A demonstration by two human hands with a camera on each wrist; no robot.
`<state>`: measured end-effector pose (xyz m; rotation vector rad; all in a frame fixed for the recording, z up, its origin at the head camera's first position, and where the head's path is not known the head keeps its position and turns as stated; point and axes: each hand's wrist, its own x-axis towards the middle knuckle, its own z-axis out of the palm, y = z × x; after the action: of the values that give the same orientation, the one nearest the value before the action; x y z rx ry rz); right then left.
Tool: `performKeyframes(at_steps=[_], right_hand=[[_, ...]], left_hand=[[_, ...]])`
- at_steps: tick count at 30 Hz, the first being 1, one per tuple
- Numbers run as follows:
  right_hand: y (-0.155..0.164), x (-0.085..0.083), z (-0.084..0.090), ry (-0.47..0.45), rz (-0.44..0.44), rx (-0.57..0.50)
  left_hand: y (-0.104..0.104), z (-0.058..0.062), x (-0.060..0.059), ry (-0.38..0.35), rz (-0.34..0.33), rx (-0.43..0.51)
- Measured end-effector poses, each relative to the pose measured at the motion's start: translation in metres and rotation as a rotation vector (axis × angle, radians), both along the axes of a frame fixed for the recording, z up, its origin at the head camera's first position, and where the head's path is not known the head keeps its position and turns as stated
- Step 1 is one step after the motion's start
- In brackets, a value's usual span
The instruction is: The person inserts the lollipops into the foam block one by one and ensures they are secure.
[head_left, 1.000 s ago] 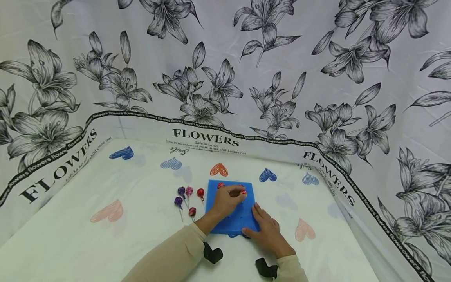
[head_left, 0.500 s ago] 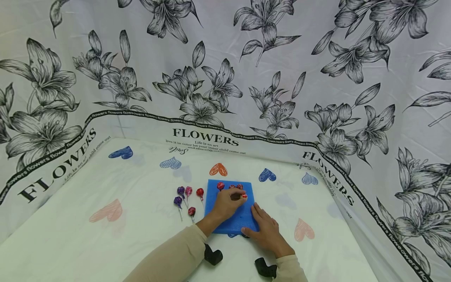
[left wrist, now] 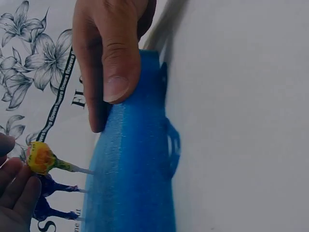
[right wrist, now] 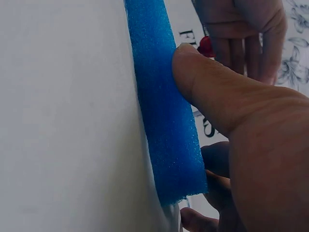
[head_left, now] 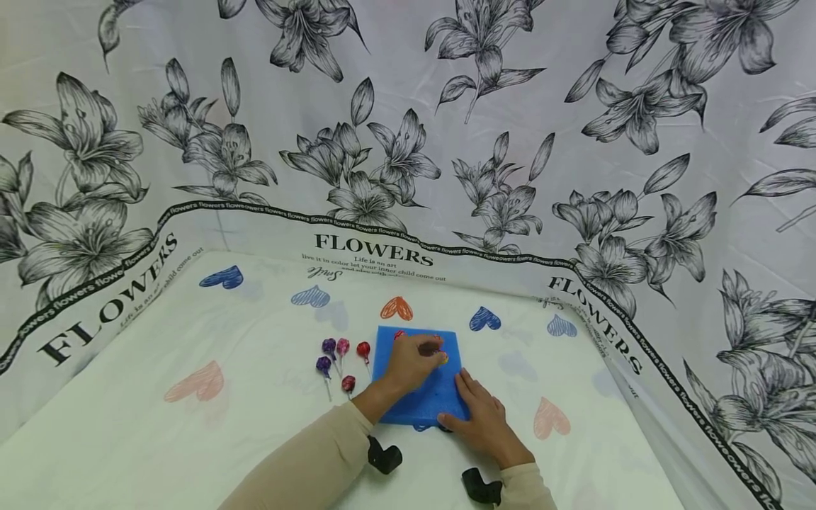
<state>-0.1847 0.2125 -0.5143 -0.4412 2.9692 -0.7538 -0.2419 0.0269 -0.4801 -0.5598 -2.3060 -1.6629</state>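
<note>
A blue foam block (head_left: 427,400) lies on the white cloth-covered table. My left hand (head_left: 433,354) reaches over it and pinches the head of a yellow-wrapped lollipop (left wrist: 41,158) whose stick meets the foam's top. In the left wrist view that hand (left wrist: 17,166) sits at the lower left. My right hand (head_left: 474,414) lies flat on the block's near right corner, its thumb (right wrist: 203,82) pressed against the foam's edge (right wrist: 159,96). A red lollipop (head_left: 398,334) stands at the block's far edge, and dark ones (left wrist: 48,186) stand behind the yellow one.
Several loose lollipops, purple (head_left: 328,346) and red (head_left: 363,348), lie on the table left of the block. Coloured heart prints (head_left: 397,308) dot the cloth. A flower-printed sheet (head_left: 408,142) walls in the back and both sides.
My left hand has lowered the lollipop a little toward the foam and nearer to me. The right hand and the block have stayed put.
</note>
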Motion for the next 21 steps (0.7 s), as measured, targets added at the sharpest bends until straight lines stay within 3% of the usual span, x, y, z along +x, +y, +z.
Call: performKeyframes(at_steps=[7,13,17,21], right_hand=[[0.001,-0.002,0.000,-0.027,-0.006,0.008],[-0.002,-0.001,0.004,-0.047,-0.023,0.019],[-0.003,0.000,0.005,-0.051,-0.024,0.011],[-0.003,0.001,0.005,-0.057,-0.021,0.013]], left_hand=[[-0.015,0.030,0.001,0.127,-0.038,0.124],[-0.045,0.053,0.001,0.209,0.022,0.197],[-0.068,0.074,0.015,0.265,0.048,0.236],[-0.092,0.091,0.031,0.275,0.087,0.223]])
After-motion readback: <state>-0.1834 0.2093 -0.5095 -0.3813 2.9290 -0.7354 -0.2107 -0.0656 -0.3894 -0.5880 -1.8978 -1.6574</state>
